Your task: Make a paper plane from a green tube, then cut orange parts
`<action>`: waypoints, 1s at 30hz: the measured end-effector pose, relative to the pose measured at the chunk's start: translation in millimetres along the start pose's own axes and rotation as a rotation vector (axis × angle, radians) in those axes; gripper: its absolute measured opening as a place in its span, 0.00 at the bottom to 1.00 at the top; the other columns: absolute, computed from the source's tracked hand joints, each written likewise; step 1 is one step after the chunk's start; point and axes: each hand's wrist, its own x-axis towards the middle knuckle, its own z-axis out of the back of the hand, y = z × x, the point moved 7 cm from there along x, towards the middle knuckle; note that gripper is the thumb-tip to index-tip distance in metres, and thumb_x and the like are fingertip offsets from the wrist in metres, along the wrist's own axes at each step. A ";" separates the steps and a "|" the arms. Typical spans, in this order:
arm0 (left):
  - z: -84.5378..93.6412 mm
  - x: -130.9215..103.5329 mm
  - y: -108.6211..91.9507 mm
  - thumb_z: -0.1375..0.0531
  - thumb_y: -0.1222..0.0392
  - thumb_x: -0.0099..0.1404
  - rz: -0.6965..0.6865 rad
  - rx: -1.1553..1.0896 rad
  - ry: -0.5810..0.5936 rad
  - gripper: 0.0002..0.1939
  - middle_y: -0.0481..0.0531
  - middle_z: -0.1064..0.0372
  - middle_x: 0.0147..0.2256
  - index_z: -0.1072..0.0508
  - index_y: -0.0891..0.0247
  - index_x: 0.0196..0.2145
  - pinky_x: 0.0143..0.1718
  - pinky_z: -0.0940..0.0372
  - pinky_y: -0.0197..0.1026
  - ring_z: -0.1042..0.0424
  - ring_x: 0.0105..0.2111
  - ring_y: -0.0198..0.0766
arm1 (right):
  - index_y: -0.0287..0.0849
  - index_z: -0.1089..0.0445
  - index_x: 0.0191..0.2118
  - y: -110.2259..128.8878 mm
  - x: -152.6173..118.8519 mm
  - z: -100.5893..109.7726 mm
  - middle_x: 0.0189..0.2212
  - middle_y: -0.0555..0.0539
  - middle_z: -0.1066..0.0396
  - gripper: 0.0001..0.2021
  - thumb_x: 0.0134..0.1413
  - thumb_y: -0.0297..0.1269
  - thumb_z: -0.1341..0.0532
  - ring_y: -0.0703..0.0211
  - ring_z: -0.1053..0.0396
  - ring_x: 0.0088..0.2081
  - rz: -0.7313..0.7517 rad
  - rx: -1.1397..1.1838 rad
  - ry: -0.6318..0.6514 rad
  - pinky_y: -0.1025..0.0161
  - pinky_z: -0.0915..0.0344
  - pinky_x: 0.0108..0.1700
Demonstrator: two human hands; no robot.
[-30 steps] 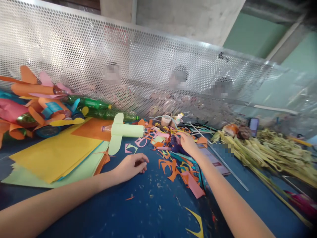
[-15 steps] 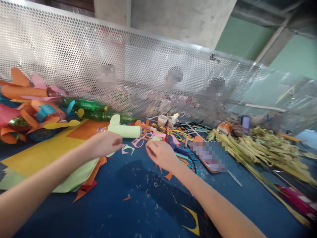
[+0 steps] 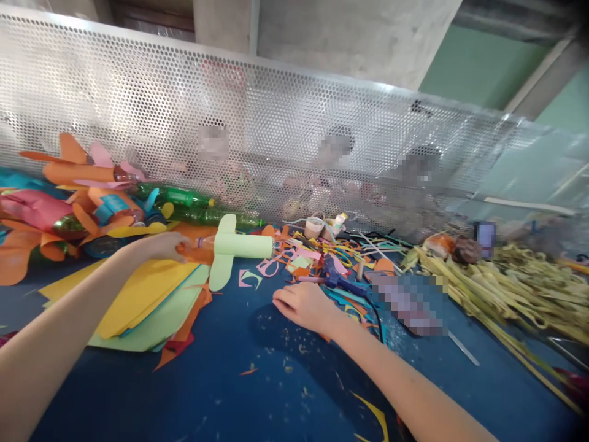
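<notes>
My left hand is closed at the edge of an orange paper sheet, above a stack of yellow and pale green sheets. Just right of it a clear bottle wrapped in pale green paper, with wing-like flaps, lies on its side; its neck points toward my left hand. My right hand rests low over the blue table, its fingers together and nothing visible in them. Paper scraps and a dark blue glue gun are beside my right hand.
Paper-covered bottles pile up at the left, beside green bottles. Small cups stand at the back. A blurred phone-like object and dry leaf strips lie right. Behind a perforated metal panel are people.
My left hand has moved left, away from the pale green bottle, to the orange sheet, which has shifted. The bottle's lower flap now shows. My right hand sits slightly lower; the view has turned left.
</notes>
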 end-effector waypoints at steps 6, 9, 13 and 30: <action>-3.4 -1.2 8.5 0.39 0.57 0.48 -0.018 -0.028 0.030 0.18 0.51 0.32 0.35 0.28 0.69 0.37 0.34 0.45 0.31 0.36 0.33 0.37 | 0.42 0.33 0.35 0.5 -0.7 -2.9 0.25 0.50 0.30 0.12 0.61 0.34 0.53 0.64 0.33 0.28 0.003 -0.004 -0.010 0.66 0.48 0.29; -2.0 -3.1 9.8 0.38 0.55 0.48 -0.026 -0.047 0.016 0.20 0.51 0.32 0.35 0.28 0.70 0.37 0.35 0.44 0.31 0.36 0.34 0.37 | 0.42 0.33 0.34 0.6 -0.7 -2.7 0.25 0.50 0.30 0.12 0.61 0.34 0.52 0.64 0.34 0.28 0.000 -0.012 -0.016 0.66 0.49 0.29; -1.0 -3.8 13.6 0.37 0.55 0.47 -0.026 -0.077 -0.013 0.22 0.52 0.32 0.36 0.29 0.70 0.39 0.36 0.43 0.32 0.36 0.34 0.37 | 0.42 0.33 0.34 0.8 -0.1 -3.3 0.26 0.50 0.30 0.12 0.61 0.34 0.52 0.64 0.34 0.29 -0.005 -0.009 -0.012 0.66 0.49 0.30; 0.9 -4.3 5.1 0.39 0.59 0.50 -0.073 -0.081 0.033 0.16 0.52 0.29 0.40 0.26 0.68 0.38 0.42 0.45 0.30 0.35 0.38 0.35 | 0.41 0.32 0.35 0.7 0.2 -9.1 0.29 0.48 0.31 0.13 0.62 0.34 0.53 0.62 0.34 0.32 -0.005 0.025 0.042 0.66 0.43 0.34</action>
